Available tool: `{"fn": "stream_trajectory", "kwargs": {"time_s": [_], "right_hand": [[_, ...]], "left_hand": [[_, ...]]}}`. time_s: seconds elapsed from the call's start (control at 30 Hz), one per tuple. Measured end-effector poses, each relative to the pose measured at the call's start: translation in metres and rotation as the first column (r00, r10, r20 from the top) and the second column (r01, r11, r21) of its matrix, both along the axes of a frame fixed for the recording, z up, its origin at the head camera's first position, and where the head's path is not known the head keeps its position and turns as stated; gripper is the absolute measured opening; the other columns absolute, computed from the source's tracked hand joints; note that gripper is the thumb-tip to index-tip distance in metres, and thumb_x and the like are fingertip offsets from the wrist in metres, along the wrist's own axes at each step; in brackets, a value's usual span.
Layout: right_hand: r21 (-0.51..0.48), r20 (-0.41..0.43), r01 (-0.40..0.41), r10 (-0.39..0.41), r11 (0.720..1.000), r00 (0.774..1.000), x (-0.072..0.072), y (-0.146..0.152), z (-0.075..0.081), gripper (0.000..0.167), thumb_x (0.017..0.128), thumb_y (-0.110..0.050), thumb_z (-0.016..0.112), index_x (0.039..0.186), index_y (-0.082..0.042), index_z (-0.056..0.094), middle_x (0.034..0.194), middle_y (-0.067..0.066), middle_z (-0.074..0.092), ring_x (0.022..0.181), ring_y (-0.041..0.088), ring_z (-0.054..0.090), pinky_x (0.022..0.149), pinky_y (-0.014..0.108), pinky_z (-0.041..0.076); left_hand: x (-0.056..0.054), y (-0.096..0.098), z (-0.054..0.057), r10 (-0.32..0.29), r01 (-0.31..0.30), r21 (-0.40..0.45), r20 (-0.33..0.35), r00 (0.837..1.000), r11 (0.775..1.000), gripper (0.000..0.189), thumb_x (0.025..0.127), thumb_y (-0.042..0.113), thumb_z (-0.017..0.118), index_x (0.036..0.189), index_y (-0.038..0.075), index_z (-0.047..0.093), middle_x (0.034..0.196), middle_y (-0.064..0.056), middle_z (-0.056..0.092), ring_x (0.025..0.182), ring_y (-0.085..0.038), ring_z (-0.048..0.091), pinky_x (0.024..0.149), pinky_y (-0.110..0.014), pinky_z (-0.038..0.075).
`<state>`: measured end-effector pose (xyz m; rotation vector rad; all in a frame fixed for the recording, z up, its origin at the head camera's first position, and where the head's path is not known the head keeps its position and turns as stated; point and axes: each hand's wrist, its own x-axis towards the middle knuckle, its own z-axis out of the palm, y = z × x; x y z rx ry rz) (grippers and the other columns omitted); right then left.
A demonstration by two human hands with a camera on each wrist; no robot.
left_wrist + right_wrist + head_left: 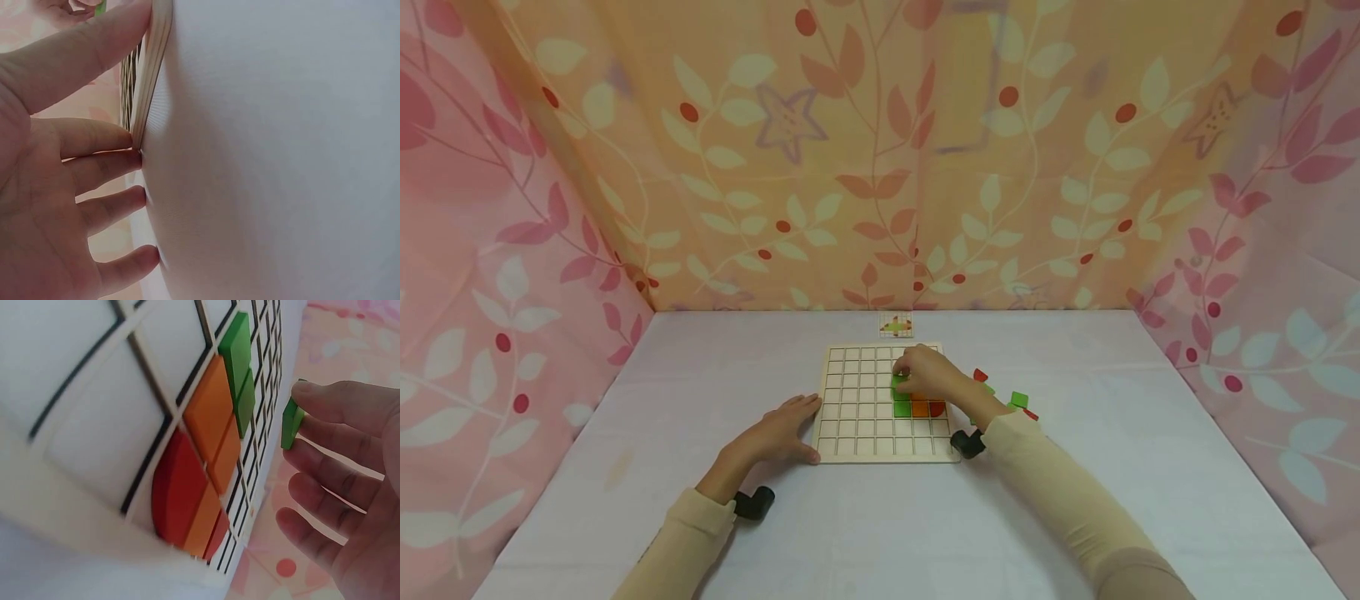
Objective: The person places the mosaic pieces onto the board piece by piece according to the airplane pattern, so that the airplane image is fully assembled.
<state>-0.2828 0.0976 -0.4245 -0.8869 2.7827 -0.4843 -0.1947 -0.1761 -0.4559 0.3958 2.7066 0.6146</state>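
Observation:
A wooden grid board (857,408) lies on the table before me. My left hand (782,433) rests at its left side, fingers extended, with thumb (94,56) and fingertips at the board's edge. My right hand (932,375) is over the right half of the board and pinches a green tile (291,424) between thumb and fingers, held off the grid in the right wrist view. On the grid sit green tiles (235,347), orange tiles (209,409) and a red tile with a curved edge (178,487). In the head view the right hand partly covers these tiles.
To the right of the board lie several loose pieces, among them a green tile (1019,399) and a red piece (981,375). A small picture card (896,324) lies behind the board. Patterned curtains (880,167) enclose the white table (880,533) at back and sides.

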Motion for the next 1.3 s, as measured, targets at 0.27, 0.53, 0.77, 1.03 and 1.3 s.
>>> {"fn": "stream_trajectory", "kwargs": {"time_s": [0.27,0.53,0.77,1.03,1.3], "right_hand": [[0.008,-0.032,-0.036,0.036,0.999,0.999,0.001,-0.016,-0.008,0.025,0.082,-0.022,0.078,0.103,-0.007,0.075,0.091,0.004,0.064,0.085,0.016,0.053,0.079,0.033,0.049],[0.034,-0.007,-0.042,0.042,0.999,0.999,0.004,-0.025,-0.012,0.023,0.084,-0.021,0.076,0.104,-0.010,0.076,0.093,0.003,0.063,0.088,0.016,0.051,0.079,0.031,0.047],[0.070,0.004,-0.032,0.032,0.997,0.999,0.006,-0.028,-0.013,0.021,0.086,-0.021,0.075,0.105,-0.012,0.076,0.100,0.002,0.065,0.093,0.016,0.051,0.081,0.032,0.048],[0.046,0.021,-0.012,0.011,0.999,1.000,0.005,-0.029,-0.015,0.025,0.083,-0.020,0.077,0.106,-0.010,0.077,0.100,0.003,0.069,0.093,0.016,0.054,0.083,0.032,0.052],[0.022,-0.026,-0.022,0.022,1.000,0.999,0.005,-0.018,-0.014,0.026,0.084,-0.022,0.075,0.106,-0.008,0.076,0.093,0.004,0.065,0.088,0.017,0.053,0.078,0.031,0.048]], "left_hand": [[0.000,0.000,-0.001,0.007,-0.007,-0.002,0.005,1.000,1.000,0.097,0.071,0.027,0.085,0.150,0.001,0.034,0.159,-0.016,0.029,0.148,-0.040,0.021,0.114,-0.065,0.023],[0.000,0.001,0.000,0.010,-0.010,-0.004,0.006,1.000,1.000,0.097,0.071,0.027,0.085,0.150,0.001,0.034,0.159,-0.015,0.029,0.149,-0.040,0.021,0.115,-0.064,0.022],[0.001,0.001,0.001,0.002,-0.002,-0.006,0.001,1.000,1.000,0.097,0.072,0.027,0.085,0.150,0.001,0.034,0.159,-0.016,0.029,0.148,-0.040,0.021,0.114,-0.065,0.023],[0.001,0.000,0.002,0.005,-0.005,-0.007,0.003,1.000,1.000,0.097,0.072,0.027,0.085,0.150,0.002,0.033,0.159,-0.016,0.029,0.148,-0.040,0.021,0.114,-0.065,0.023],[0.003,0.001,0.004,0.014,-0.014,0.004,0.009,1.000,1.000,0.095,0.073,0.026,0.085,0.150,0.001,0.034,0.159,-0.016,0.030,0.148,-0.040,0.021,0.114,-0.066,0.022]]}}
